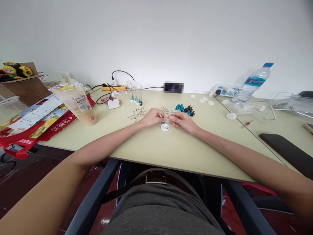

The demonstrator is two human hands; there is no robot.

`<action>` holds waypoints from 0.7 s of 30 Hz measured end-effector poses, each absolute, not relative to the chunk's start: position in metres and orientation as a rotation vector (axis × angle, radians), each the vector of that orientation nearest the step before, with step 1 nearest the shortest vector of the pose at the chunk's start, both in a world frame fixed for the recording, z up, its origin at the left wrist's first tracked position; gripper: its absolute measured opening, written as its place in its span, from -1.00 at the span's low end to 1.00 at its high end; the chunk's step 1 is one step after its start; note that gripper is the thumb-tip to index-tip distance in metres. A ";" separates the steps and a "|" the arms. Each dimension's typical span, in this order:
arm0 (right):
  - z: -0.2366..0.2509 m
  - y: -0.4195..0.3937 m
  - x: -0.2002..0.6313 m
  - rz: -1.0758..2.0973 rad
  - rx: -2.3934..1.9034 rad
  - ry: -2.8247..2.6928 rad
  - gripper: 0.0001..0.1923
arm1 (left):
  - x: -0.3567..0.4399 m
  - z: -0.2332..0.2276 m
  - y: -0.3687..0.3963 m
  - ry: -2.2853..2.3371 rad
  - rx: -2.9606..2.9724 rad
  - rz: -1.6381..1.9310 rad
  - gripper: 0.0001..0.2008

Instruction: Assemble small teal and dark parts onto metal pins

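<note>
My left hand (pixel 153 117) and my right hand (pixel 181 120) meet over the middle of the pale table (pixel 156 147). Their fingertips pinch a small clear tube (pixel 163 119) with something teal at its lower end. A white round cap (pixel 165 127) lies on the table just below the fingers. Loose thin pins (pixel 138 114) are scattered to the left of my left hand. A cluster of teal and black beads (pixel 185 109) sits just behind my right hand. Several upright clear tubes (pixel 136 93) stand further back.
A plastic cup with a printed label (pixel 81 106) and red printed bags (pixel 36 122) are at the left. A water bottle (pixel 253 83), a power strip (pixel 223 90) and white caps (pixel 231 116) are at the right. A dark flat object (pixel 287 150) lies near the right edge.
</note>
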State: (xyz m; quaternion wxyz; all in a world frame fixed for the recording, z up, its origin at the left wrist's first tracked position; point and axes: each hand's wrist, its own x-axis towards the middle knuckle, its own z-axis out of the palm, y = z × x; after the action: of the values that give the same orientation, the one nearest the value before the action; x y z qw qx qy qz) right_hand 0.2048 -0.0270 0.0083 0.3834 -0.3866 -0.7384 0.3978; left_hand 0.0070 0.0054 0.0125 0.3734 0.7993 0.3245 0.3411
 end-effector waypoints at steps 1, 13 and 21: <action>0.009 -0.028 0.205 0.958 -0.977 -1.934 -0.61 | 0.006 0.013 0.006 0.844 2.039 0.876 -0.86; 0.005 -0.026 0.209 0.573 -0.826 -2.135 -0.70 | 0.000 0.008 0.013 0.785 1.891 0.874 -0.81; 0.003 -0.022 0.213 0.725 -1.008 -1.960 -0.70 | 0.004 0.004 0.007 0.730 1.879 0.862 -0.78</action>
State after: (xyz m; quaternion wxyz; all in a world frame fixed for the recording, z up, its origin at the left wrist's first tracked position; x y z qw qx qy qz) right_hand 0.2126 -0.0219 0.0035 0.3994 -0.3983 -0.7745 0.2863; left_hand 0.0038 0.0068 0.0044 0.4571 0.7623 0.2962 0.3495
